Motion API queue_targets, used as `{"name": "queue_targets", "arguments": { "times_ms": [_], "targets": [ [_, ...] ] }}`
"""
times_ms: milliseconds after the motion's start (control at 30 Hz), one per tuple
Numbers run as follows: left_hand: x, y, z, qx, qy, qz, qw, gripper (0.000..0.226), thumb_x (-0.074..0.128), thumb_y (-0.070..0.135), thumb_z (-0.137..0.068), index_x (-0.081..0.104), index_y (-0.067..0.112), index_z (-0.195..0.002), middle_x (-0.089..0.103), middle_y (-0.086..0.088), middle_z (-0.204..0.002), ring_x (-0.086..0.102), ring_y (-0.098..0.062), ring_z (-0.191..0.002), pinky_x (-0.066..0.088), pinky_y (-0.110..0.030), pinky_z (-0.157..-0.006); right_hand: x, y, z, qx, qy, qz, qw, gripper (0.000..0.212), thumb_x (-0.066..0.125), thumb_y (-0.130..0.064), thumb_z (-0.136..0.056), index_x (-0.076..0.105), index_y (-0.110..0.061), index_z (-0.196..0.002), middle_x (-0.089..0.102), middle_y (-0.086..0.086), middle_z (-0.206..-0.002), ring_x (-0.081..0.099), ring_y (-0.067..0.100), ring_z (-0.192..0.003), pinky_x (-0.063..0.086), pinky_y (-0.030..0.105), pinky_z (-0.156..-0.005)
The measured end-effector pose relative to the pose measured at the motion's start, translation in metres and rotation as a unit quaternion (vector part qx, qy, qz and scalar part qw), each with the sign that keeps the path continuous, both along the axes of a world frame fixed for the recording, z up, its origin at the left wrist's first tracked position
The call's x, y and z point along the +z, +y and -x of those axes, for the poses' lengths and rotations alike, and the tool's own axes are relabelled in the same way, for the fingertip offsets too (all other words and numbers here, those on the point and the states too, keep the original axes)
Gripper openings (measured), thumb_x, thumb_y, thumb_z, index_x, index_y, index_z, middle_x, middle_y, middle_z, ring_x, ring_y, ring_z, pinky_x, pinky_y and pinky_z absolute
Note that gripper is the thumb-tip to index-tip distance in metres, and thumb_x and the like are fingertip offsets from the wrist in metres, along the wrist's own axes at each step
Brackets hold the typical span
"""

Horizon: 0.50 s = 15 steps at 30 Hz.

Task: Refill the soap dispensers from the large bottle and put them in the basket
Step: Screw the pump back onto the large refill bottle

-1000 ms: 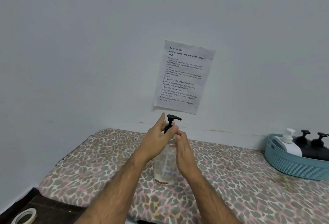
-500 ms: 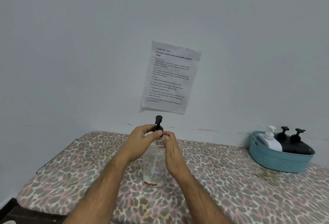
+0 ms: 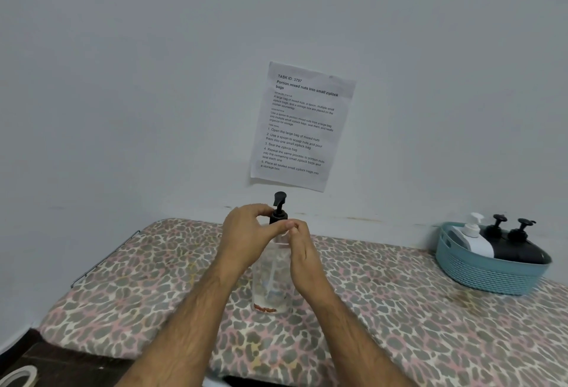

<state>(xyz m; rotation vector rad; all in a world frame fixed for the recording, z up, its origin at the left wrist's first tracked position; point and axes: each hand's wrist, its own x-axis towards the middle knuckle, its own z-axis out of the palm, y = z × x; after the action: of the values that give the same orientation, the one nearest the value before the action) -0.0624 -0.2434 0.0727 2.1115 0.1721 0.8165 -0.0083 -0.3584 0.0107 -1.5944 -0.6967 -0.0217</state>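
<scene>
On the patterned surface (image 3: 399, 310), left hand (image 3: 246, 240) pinches the clear dispenser's (image 3: 270, 282) black pump collar (image 3: 278, 218); right hand (image 3: 302, 251) grips its body.

A plain room in a home, set up as a makeshift work spot rather than a proper lab or shop. A bare painted wall (image 3: 153, 79), scuffed and stained along its lower edge, backs an ironing board (image 3: 399, 325) with a leopard-print padded cover that serves as the tabletop, its metal frame showing at the left end. A printed instruction sheet (image 3: 299, 125) is stuck to the wall above it. A blue plastic household basket (image 3: 485, 276) of pump bottles stands at the board's right end, and a roll of tape (image 3: 18, 376) lies on a dark wooden surface at the lower left
</scene>
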Motion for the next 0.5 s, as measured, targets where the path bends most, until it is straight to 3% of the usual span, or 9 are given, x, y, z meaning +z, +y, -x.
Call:
{"name": "queue_targets", "arguments": {
  "times_ms": [67,167,233,300,333,400,500],
  "targets": [
    [0.001,0.006,-0.002,-0.028,-0.003,-0.023,0.999,0.012,0.08,0.042,-0.077,0.069,0.039,-0.079,0.059,0.037,-0.082,0.053,0.026,-0.085,0.017,-0.025,-0.114,0.0,0.0,-0.001,0.0,0.001,0.001,1.0,0.03,0.025,-0.03,-0.109,0.052,-0.025,-0.123,0.059,-0.013,-0.118,0.056,-0.002,-0.11,0.045,0.025,-0.095],
    [0.002,0.013,-0.005,-0.073,0.005,-0.027,0.997,0.008,0.079,0.033,-0.08,0.073,0.03,-0.085,0.053,0.04,-0.087,0.048,0.033,-0.086,0.002,-0.028,-0.117,0.001,0.002,-0.003,0.0,0.008,-0.002,1.0,0.033,0.025,-0.038,-0.103,0.052,-0.026,-0.119,0.06,-0.013,-0.115,0.057,0.0,-0.107,0.046,0.026,-0.093],
    [0.003,0.02,-0.009,-0.092,0.025,-0.014,0.995,0.015,0.08,0.032,-0.08,0.077,0.025,-0.093,0.059,0.034,-0.091,0.049,0.028,-0.099,0.006,-0.027,-0.117,0.001,0.003,-0.003,0.002,0.018,-0.003,1.0,0.035,0.026,-0.042,-0.097,0.052,-0.029,-0.116,0.061,-0.012,-0.114,0.058,0.003,-0.107,0.047,0.027,-0.091],
    [0.006,0.026,-0.011,-0.103,0.048,-0.009,0.993,0.017,0.081,0.036,-0.078,0.077,0.031,-0.093,0.068,0.025,-0.099,0.054,0.004,-0.117,0.019,-0.031,-0.117,0.003,0.002,-0.003,0.007,0.031,0.008,0.999,0.035,0.026,-0.045,-0.095,0.051,-0.033,-0.115,0.061,-0.011,-0.117,0.059,0.007,-0.109,0.046,0.027,-0.086],
    [0.008,0.029,-0.011,-0.109,0.061,-0.004,0.992,0.017,0.082,0.035,-0.077,0.078,0.031,-0.093,0.071,0.02,-0.101,0.058,-0.002,-0.116,0.029,-0.031,-0.113,0.005,0.001,-0.002,0.01,0.036,0.018,0.999,0.034,0.025,-0.046,-0.097,0.051,-0.033,-0.116,0.06,-0.01,-0.119,0.059,0.009,-0.11,0.045,0.027,-0.085],
    [0.011,0.028,-0.009,-0.125,0.073,0.01,0.989,0.016,0.082,0.032,-0.078,0.078,0.028,-0.093,0.073,0.016,-0.101,0.062,0.001,-0.106,0.041,-0.028,-0.101,0.008,-0.002,-0.002,0.013,0.044,0.037,0.998,0.03,0.025,-0.041,-0.104,0.05,-0.032,-0.119,0.059,-0.006,-0.123,0.058,0.012,-0.113,0.044,0.029,-0.087],
    [0.009,0.023,-0.002,-0.124,0.067,0.016,0.99,0.015,0.08,0.032,-0.08,0.075,0.034,-0.095,0.071,0.022,-0.099,0.06,0.015,-0.098,0.041,-0.017,-0.093,0.015,-0.008,0.004,0.027,0.049,0.058,0.997,0.028,0.025,-0.035,-0.109,0.048,-0.028,-0.122,0.058,-0.003,-0.125,0.057,0.012,-0.115,0.042,0.025,-0.086]
  ]
}}
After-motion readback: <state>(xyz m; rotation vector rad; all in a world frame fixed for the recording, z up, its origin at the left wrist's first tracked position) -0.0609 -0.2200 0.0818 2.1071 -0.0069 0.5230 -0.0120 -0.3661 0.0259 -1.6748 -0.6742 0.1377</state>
